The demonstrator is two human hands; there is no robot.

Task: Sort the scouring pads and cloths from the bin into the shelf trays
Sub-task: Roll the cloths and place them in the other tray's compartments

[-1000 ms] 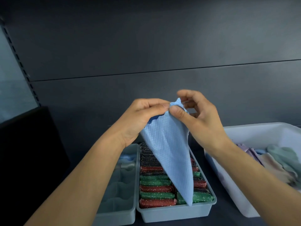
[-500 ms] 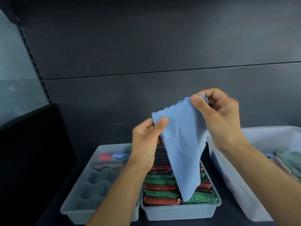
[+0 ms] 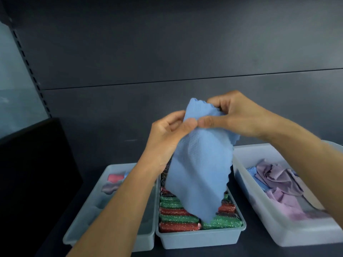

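Observation:
A light blue waffle cloth (image 3: 200, 171) hangs in the air above the middle tray. My left hand (image 3: 167, 134) pinches its upper edge between thumb and fingers. My right hand (image 3: 233, 115) grips the top of the cloth right beside it, thumb tips almost touching. The cloth's lower corner dangles over the middle tray (image 3: 202, 238), which is packed with red, green and dark glittery scouring pads (image 3: 176, 217). The left tray (image 3: 87, 221) has wavy slots and holds a red and a purple rolled cloth (image 3: 113, 182) at its far end.
A white bin (image 3: 289, 230) at the right holds several crumpled purple, blue and beige cloths (image 3: 278, 180). All three stand on a dark shelf with a dark back panel (image 3: 167, 52). A black panel (image 3: 33, 164) stands at the left.
My hands spread the cloth's top edge apart, then came back together, folding the top of the cloth. The camera tilted down, so the bin's contents and the left tray show more.

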